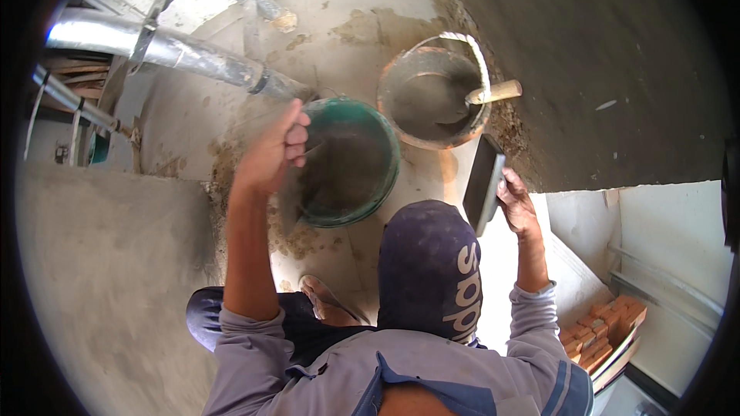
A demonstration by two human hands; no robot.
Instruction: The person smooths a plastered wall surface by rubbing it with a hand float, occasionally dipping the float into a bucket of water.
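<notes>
My left hand is closed beside the left rim of a green bucket, which holds dark grey mortar. A thin grey blade, apparently a trowel, hangs below that hand, smeared by motion; its handle is hidden in my fingers. On the right, my right hand grips a plastering float, a dark flat rectangular board held on edge. Beyond it stands a second bucket with a white rope handle and grey mix inside. A wooden tool handle rests across that bucket's right rim.
Metal tubes slant in from the upper left. A dark plastered surface fills the upper right, a grey one the lower left. Bricks are stacked at the lower right. My knee and sandalled foot are near the buckets.
</notes>
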